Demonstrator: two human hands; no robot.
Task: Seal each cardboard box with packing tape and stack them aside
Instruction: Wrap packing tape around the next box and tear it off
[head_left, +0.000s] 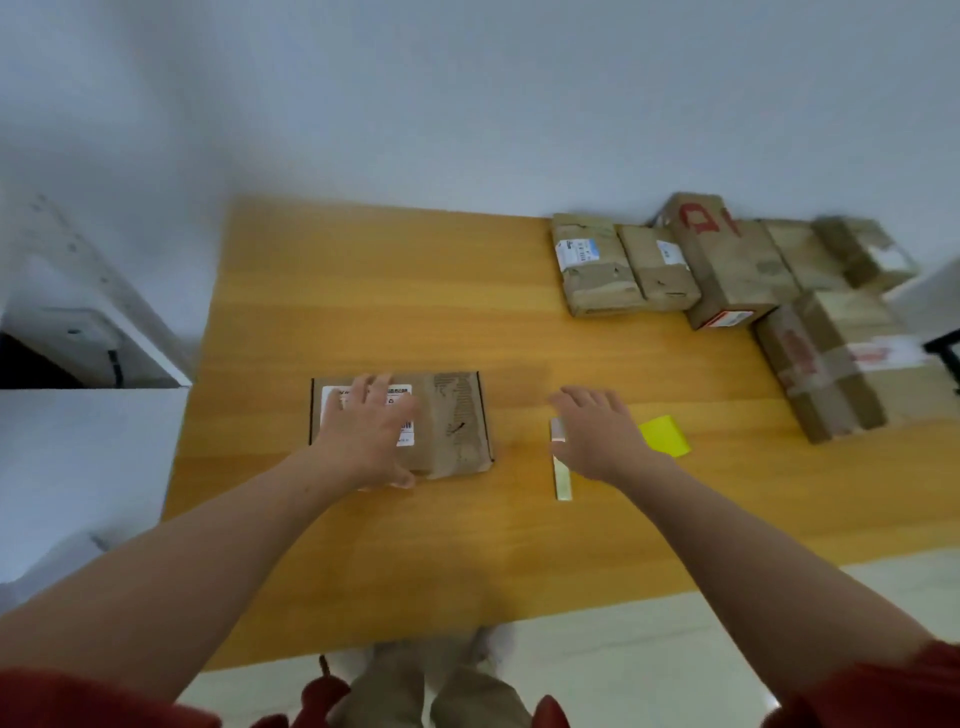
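— State of the job?
— Wooden table (363, 291): at its far right a group of boxes (727, 270) sits packed side by side, several with tape bands across them. I judge those sealed and set aside
— And what is left?
— One flat box (457, 415), near and left of centre, label up, well apart from that group. No fresh tape is visible on it, so I rate it pending: seal it, then move it to the far right
— Hands?
— Left hand (363, 431) lies flat on the flat box, fingers spread, clamped on nothing. Right hand (597, 436) is likewise spread and holds nothing, over a pale strip (562, 480) just right of the box; contact cannot be confirmed
— The tape?
— Possibly that strip, with a yellow piece (667, 436) beside it; too blurred to say for certain
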